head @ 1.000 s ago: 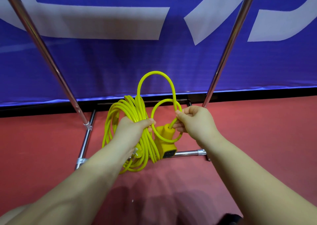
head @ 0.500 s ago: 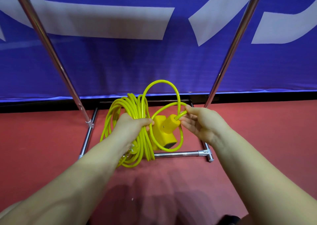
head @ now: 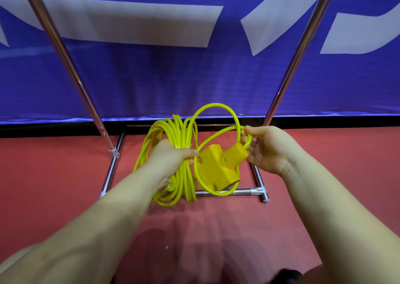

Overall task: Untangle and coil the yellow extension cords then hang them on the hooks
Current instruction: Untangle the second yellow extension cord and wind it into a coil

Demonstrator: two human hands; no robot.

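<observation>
Above the red floor (head: 65,186), both hands grip the yellow cord (head: 184,132).

Bright even light; soft shadows on floor (head: 65,175); wide-angle bending at edges.

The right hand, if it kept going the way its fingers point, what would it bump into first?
Probably the yellow socket block, just beyond the right hand fingers; after that the left hand. Depth is hard to judge.
</observation>
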